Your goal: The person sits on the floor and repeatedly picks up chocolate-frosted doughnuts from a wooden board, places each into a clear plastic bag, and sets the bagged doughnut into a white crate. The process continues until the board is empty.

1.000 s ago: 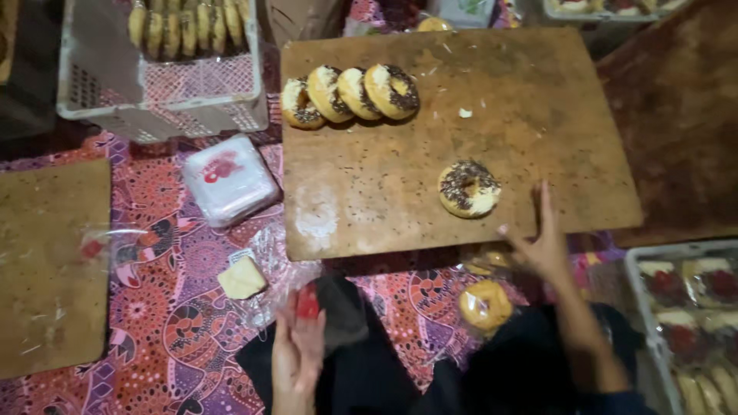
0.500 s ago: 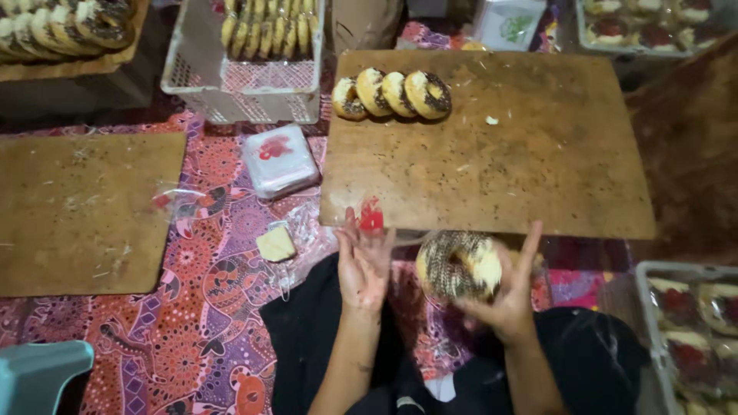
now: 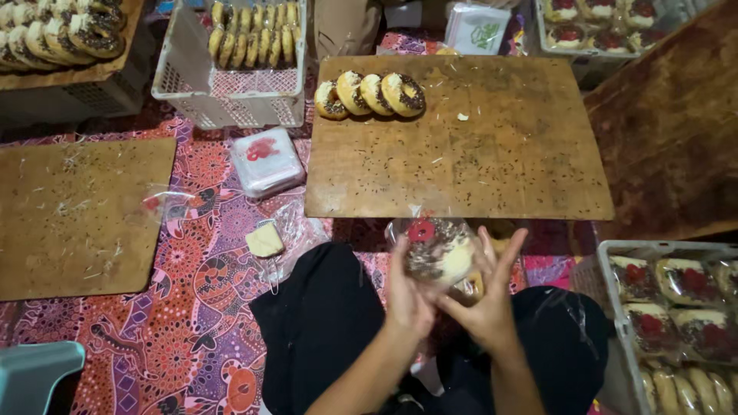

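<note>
Both hands meet over my lap, just below the front edge of the wooden board [image 3: 492, 161]. My left hand [image 3: 406, 296] and my right hand [image 3: 488, 296] hold a sprinkled doughnut in a clear plastic bag with a red mark [image 3: 438, 250]. The doughnut sits inside the bag, between my palms. A row of several sprinkled doughnuts [image 3: 369, 94] stands on edge at the board's far left corner.
A white crate of doughnuts [image 3: 246, 69] stands at the back. A stack of clear bags [image 3: 267, 160] lies on the patterned cloth, a second wooden board [image 3: 77, 215] at left. A tray of bagged doughnuts [image 3: 676, 300] is at right; another bagged doughnut lies below my hands.
The doughnut went from the board into my right hand, then into the bag my left hand brought up. Both hands have now closed around the bagged doughnut.
</note>
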